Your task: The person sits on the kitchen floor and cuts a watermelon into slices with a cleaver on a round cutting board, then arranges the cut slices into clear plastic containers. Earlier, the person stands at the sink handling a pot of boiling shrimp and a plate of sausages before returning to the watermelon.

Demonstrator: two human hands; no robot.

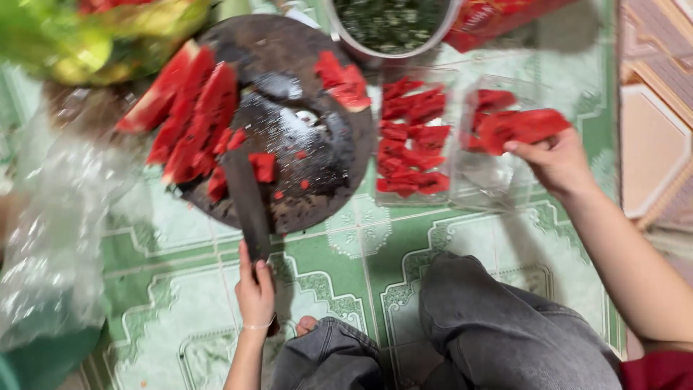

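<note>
Far left of the round dark wooden cutting board [317, 173]: crinkly clear plastic bag [50, 238]. On the board's left side: long red watermelon wedges with green rind [184, 108]. Just below the board: left hand [255, 289], fingers wrapped tight around the handle of a big dark knife [245, 195], blade lying flat on the board among small red bits. On the board's top right edge: one more red watermelon chunk [343, 83]. Above the board: round metal bowl of chopped greens [390, 25]. Right of the board: clear plastic box full of red watermelon pieces [411, 137]. Further right: second clear plastic box [498, 177]; over it, right hand [556, 162], fingers pinching a flat red watermelon slice [523, 126]. Below the board: grey jeans knees [498, 325] on green patterned floor tiles [180, 303].
</note>
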